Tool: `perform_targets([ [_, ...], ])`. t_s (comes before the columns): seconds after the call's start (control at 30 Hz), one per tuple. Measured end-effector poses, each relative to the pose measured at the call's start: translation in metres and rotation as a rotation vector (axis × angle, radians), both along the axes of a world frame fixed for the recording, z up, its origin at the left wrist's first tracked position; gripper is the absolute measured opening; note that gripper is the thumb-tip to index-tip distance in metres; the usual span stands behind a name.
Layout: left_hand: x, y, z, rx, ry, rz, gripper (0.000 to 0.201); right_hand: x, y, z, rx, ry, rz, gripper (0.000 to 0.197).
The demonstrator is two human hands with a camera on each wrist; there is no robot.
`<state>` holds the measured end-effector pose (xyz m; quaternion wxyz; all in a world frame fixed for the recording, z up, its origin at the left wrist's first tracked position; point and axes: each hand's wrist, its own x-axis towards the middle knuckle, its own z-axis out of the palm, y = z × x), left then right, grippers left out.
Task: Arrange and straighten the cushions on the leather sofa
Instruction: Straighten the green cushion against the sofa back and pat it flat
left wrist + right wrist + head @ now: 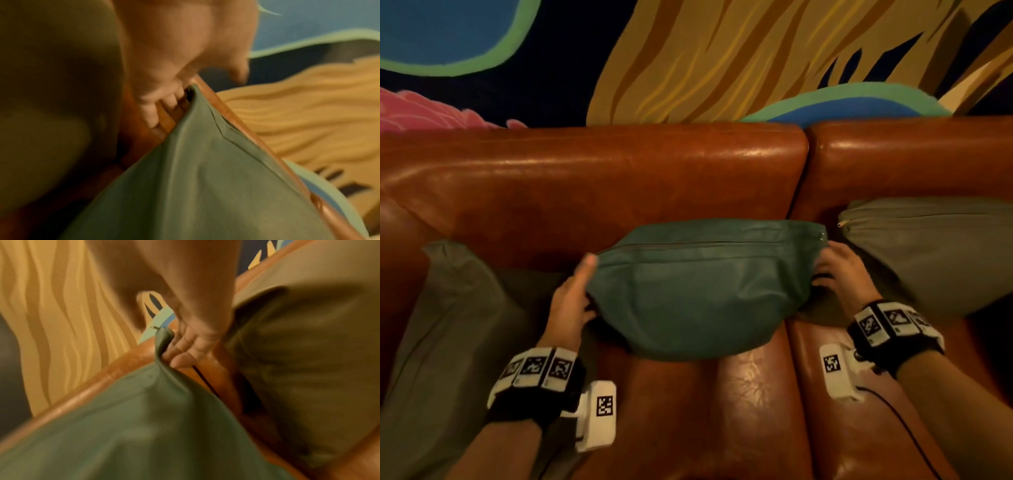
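A teal cushion (702, 287) stands against the backrest of the brown leather sofa (592, 178), zip edge up, over the seam between two seat pads. My left hand (571, 301) grips its left end, thumb lying up along the top corner and fingers tucked behind. My right hand (839, 270) grips its right end near the zip pull. In the left wrist view the fingers (160, 104) curl behind the teal cushion (195, 186). In the right wrist view the fingers (185, 350) curl round a corner of the teal cushion (144, 426).
One grey cushion (448, 325) leans at the sofa's left end, another grey cushion (935, 253) leans against the backrest to the right of the teal one. Bare leather seat (750, 394) lies in front. A painted wall (722, 58) rises behind the sofa.
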<state>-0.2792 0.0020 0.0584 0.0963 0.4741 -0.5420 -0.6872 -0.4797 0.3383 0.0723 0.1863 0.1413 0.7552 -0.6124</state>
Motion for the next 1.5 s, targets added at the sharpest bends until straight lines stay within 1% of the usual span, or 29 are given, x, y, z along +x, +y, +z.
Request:
perform_targets([
  [0.03, -0.005, -0.005, 0.002, 0.03, -0.066, 0.051, 0.051, -0.005, -0.005, 0.008, 0.013, -0.085, -0.004, 0.021],
  [0.07, -0.009, -0.009, 0.005, 0.046, -0.146, 0.05, 0.069, -0.009, -0.008, 0.013, 0.076, -0.156, 0.012, 0.034],
  [0.1, -0.01, -0.013, 0.005, 0.021, -0.216, 0.025, 0.078, -0.013, -0.008, 0.016, 0.179, -0.185, 0.061, 0.046],
  [0.17, -0.006, -0.015, 0.007, -0.185, -0.329, -0.087, 0.068, -0.016, -0.002, 0.008, 0.389, -0.064, 0.172, 0.062],
  [0.2, -0.001, -0.017, 0.006, -0.34, -0.341, -0.132, 0.061, -0.017, 0.004, 0.004, 0.456, 0.028, 0.189, 0.073],
  [0.23, 0.003, -0.017, 0.01, -0.486, -0.33, -0.158, 0.054, -0.016, 0.008, 0.003, 0.45, 0.111, 0.173, 0.08],
  [0.27, 0.008, -0.017, 0.015, -0.601, -0.284, -0.149, 0.044, -0.016, 0.013, 0.004, 0.425, 0.172, 0.142, 0.076],
  [0.33, 0.012, -0.015, 0.021, -0.75, -0.211, -0.109, 0.03, -0.015, 0.016, 0.003, 0.397, 0.248, 0.087, 0.042],
  [0.37, 0.008, -0.014, 0.02, -0.77, -0.209, -0.112, 0.029, -0.015, 0.015, 0.0, 0.405, 0.245, 0.099, 0.032],
  [0.43, 0.001, -0.011, 0.012, -0.736, -0.291, -0.147, 0.033, -0.009, 0.005, -0.003, 0.486, 0.142, 0.154, 0.03],
  [0.5, -0.006, -0.012, -0.001, -0.599, -0.358, -0.107, 0.045, -0.007, -0.006, -0.011, 0.472, 0.045, 0.127, 0.04],
  [0.57, -0.007, -0.016, -0.002, -0.4, -0.234, 0.042, 0.052, -0.008, -0.012, -0.009, 0.288, 0.06, 0.045, 0.037],
  [0.63, 0.003, -0.016, -0.002, -0.266, -0.068, 0.121, 0.032, -0.002, -0.007, 0.0, 0.13, 0.102, 0.043, 0.023],
  [0.7, 0.018, -0.018, -0.005, -0.329, -0.067, 0.086, 0.014, 0.002, 0.005, 0.004, 0.086, 0.143, 0.061, 0.013],
  [0.77, 0.028, -0.02, -0.012, -0.413, -0.116, 0.023, 0.022, 0.005, 0.008, 0.003, 0.215, 0.159, 0.069, 0.024],
  [0.8, 0.031, -0.019, -0.016, -0.463, -0.153, -0.022, 0.03, 0.006, 0.007, 0.0, 0.392, 0.168, 0.073, 0.033],
  [0.87, 0.03, -0.014, -0.016, -0.56, -0.228, -0.099, 0.038, 0.013, -0.005, -0.004, 0.783, 0.306, 0.04, 0.043],
  [0.93, 0.026, -0.01, -0.013, -0.599, -0.226, -0.086, 0.045, 0.031, -0.042, 0.004, 0.943, 0.576, 0.079, 0.039],
  [0.97, 0.024, -0.007, -0.008, -0.607, -0.215, -0.079, 0.049, 0.044, -0.067, 0.007, 0.915, 0.712, 0.158, 0.036],
  [1.03, 0.023, 0.0, -0.001, -0.611, -0.209, -0.092, 0.05, 0.079, -0.124, 0.009, 0.738, 0.93, 0.393, 0.033],
  [1.1, 0.025, 0.009, 0.005, -0.64, -0.23, -0.135, 0.042, 0.119, -0.179, 0.008, 0.571, 1.013, 0.699, 0.04],
  [1.17, 0.029, 0.016, 0.007, -0.701, -0.191, -0.177, 0.036, 0.151, -0.211, 0.006, 0.476, 0.919, 1.023, 0.048],
  [1.2, 0.031, 0.017, 0.008, -0.715, -0.157, -0.189, 0.033, 0.154, -0.214, -0.001, 0.49, 0.873, 1.121, 0.05],
  [1.23, 0.033, 0.017, 0.009, -0.715, -0.132, -0.193, 0.031, 0.147, -0.209, -0.011, 0.557, 0.878, 1.146, 0.051],
  [1.3, 0.037, 0.012, 0.008, -0.693, -0.115, -0.189, 0.029, 0.116, -0.177, -0.031, 0.78, 0.889, 1.061, 0.053],
  [1.37, 0.042, 0.007, 0.005, -0.656, -0.11, -0.178, 0.033, 0.073, -0.122, -0.04, 0.993, 0.74, 1.006, 0.066],
  [1.43, 0.044, 0.003, -0.001, -0.616, -0.101, -0.181, 0.035, 0.036, -0.069, -0.044, 1.1, 0.548, 0.939, 0.089],
  [1.47, 0.043, 0.002, -0.003, -0.593, -0.098, -0.185, 0.034, 0.023, -0.052, -0.042, 1.147, 0.476, 0.892, 0.089],
  [1.5, 0.04, 0.001, -0.005, -0.572, -0.091, -0.184, 0.032, 0.017, -0.047, -0.039, 1.181, 0.421, 0.851, 0.079],
])
